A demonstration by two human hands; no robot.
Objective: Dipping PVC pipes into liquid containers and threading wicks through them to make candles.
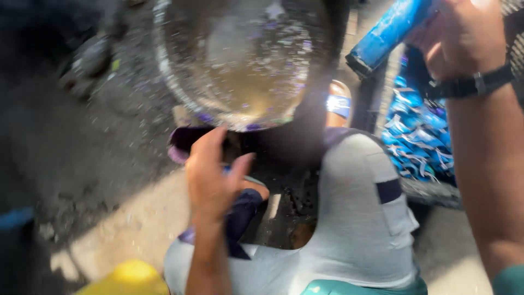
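Overhead, the right hand [464, 33] grips a blue cylindrical tube [388, 30] beside a round metal basin of water [245, 60]. Lower down, the left hand [210, 177] hangs half-open and holds nothing, just below the basin's rim.

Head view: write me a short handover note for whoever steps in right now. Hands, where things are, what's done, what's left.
Left hand: raised, fingers loosely open, empty, just below the big round metal basin, not touching it as far as the blur shows.
Right hand: wristwatch on, grip closed round a blue tube held up at top right.
Basin: holds wet, glittering bits. A heap of blue-and-white scraps lies to the right, beside the person's grey-trousered knee.
Done: cannot tell; bits are already in the basin.
Left: tube is in hand; the scrap heap remains.
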